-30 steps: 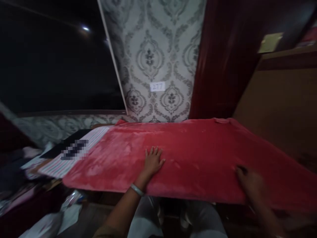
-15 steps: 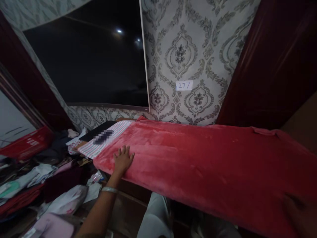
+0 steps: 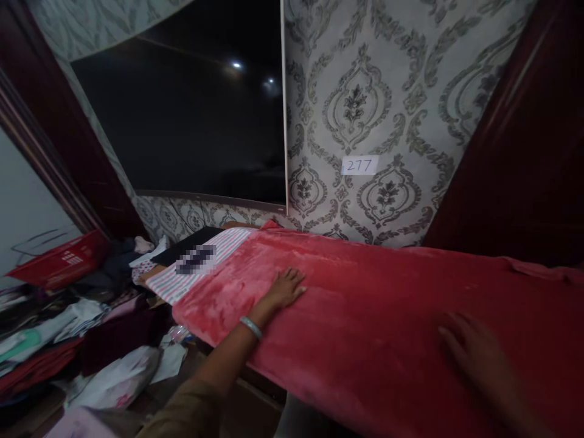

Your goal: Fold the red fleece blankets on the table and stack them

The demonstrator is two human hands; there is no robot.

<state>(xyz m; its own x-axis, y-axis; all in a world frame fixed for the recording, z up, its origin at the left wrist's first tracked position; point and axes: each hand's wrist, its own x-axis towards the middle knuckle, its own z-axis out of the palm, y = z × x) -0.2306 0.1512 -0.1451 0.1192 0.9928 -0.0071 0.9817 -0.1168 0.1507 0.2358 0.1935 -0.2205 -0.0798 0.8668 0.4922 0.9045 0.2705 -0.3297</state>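
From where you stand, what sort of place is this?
Probably a room in a home, though a small shop can't be ruled out: there's a large dark screen against patterned wallpaper, heaped fabrics at left, and a plush red cloth spread out in front.

The blanket (image 3: 365,328) lies before the wall (image 3: 314,79), a sheet (image 3: 232,243) at its left end. The card (image 3: 360,165) is on the wall, right of the television (image 3: 196,121). The left hand (image 3: 285,288) lies on the blanket; a basket (image 3: 64,263) sits farther left, behind clothes (image 3: 86,317).
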